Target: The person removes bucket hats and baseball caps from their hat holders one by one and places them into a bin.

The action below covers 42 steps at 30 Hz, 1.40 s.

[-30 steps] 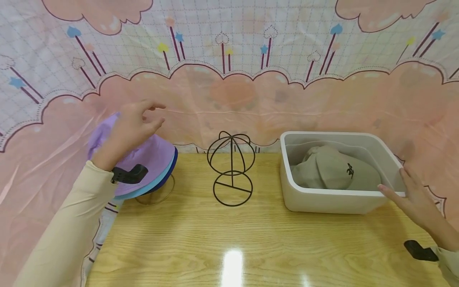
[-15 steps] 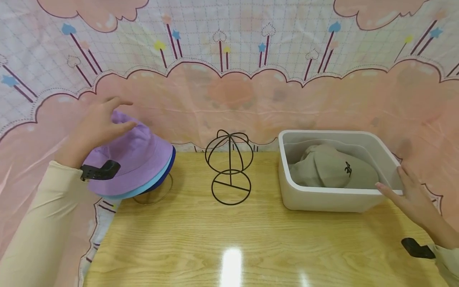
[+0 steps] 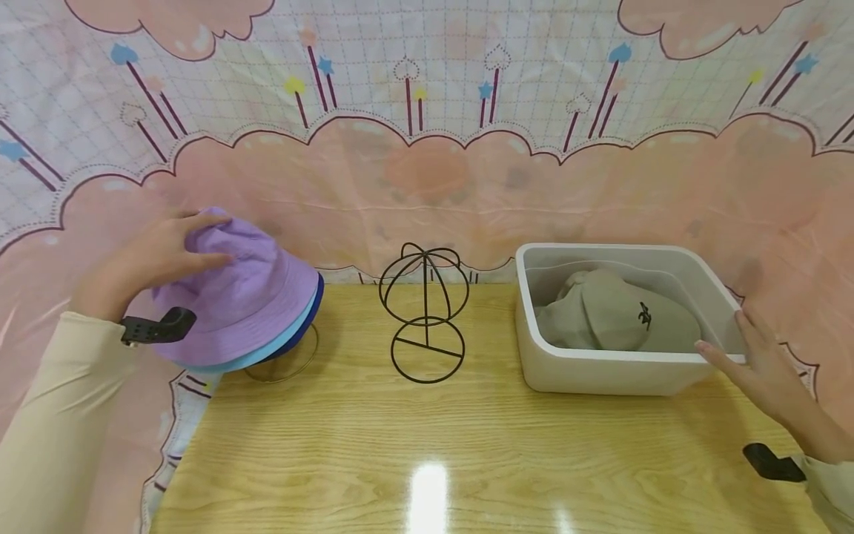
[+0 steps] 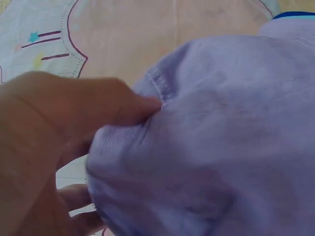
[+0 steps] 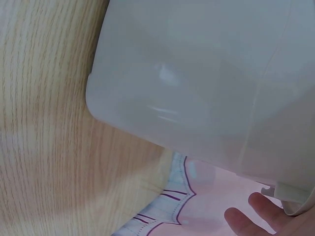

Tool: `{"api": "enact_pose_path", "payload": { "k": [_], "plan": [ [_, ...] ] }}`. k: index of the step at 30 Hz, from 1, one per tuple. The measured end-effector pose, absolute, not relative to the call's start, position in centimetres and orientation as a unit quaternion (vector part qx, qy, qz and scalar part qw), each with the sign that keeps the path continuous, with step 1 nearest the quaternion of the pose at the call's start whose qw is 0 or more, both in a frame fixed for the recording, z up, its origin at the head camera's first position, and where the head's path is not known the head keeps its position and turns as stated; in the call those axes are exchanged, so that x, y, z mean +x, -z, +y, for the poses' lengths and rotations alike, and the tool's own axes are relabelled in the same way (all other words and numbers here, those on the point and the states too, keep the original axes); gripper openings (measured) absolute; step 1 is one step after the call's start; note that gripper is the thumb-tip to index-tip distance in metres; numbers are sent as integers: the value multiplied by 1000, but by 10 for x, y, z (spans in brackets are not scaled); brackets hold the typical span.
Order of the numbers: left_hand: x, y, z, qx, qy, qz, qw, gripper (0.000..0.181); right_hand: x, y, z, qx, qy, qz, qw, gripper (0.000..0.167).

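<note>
The purple bucket hat (image 3: 250, 297) lies on top of light blue and dark blue hats, stacked on a wire stand at the left. At its crown, the left hand (image 3: 150, 256) pinches the fabric; in the left wrist view the thumb of that hand (image 4: 54, 113) presses into the purple cloth (image 4: 221, 128), other fingers partly hidden behind it. The right hand (image 3: 777, 378) rests with extended fingers on the right rim of the light grey bin (image 3: 614, 374). In the right wrist view, two fingertips of the right hand (image 5: 270, 219) show beside the bin's wall (image 5: 197, 88).
A black wire hat stand (image 3: 427, 319), bearing no hat, stands mid-table between the hat stack and the bin. Inside the bin lies an olive-beige cap (image 3: 614, 311) with a dark emblem. A patterned cloth (image 3: 427, 185) hangs behind the wooden table (image 3: 400, 437).
The left hand has moved left and down from above the stack to the purple hat's crown and taken hold of it. The right hand has stayed at the bin's rim.
</note>
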<state>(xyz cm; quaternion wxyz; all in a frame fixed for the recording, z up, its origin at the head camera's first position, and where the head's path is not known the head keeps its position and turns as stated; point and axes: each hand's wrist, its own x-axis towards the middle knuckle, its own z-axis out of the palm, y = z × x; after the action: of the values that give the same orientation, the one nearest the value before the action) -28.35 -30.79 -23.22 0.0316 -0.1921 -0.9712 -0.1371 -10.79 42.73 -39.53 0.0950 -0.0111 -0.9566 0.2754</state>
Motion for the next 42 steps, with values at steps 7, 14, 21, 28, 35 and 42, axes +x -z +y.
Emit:
{"api": "enact_pose_path", "payload": {
  "k": [7, 14, 21, 28, 35, 42],
  "plan": [
    [-284, 239, -309, -190, 194, -957, 101, 44, -109, 398, 428, -11, -278, -956, 95, 86],
    [-282, 241, -309, -192, 201, -938, 207, 14, -110, 397, 427, -10, -283, -954, 101, 86],
    [-277, 240, -310, -190, 213, -926, 246, 9, -109, 396, 426, -8, -283, -953, 103, 85],
    [-273, 236, -312, -151, 223, -927, 261, 18, -109, 396, 426, -12, -279, -954, 107, 85],
    [-271, 229, -317, -157, 250, -911, 287, 16, -110, 396, 426, -14, -278, -955, 102, 86],
    [-266, 224, -313, -145, 257, -909, 294, 20, -110, 397, 428, -11, -276, -956, 103, 86]
  ]
}}
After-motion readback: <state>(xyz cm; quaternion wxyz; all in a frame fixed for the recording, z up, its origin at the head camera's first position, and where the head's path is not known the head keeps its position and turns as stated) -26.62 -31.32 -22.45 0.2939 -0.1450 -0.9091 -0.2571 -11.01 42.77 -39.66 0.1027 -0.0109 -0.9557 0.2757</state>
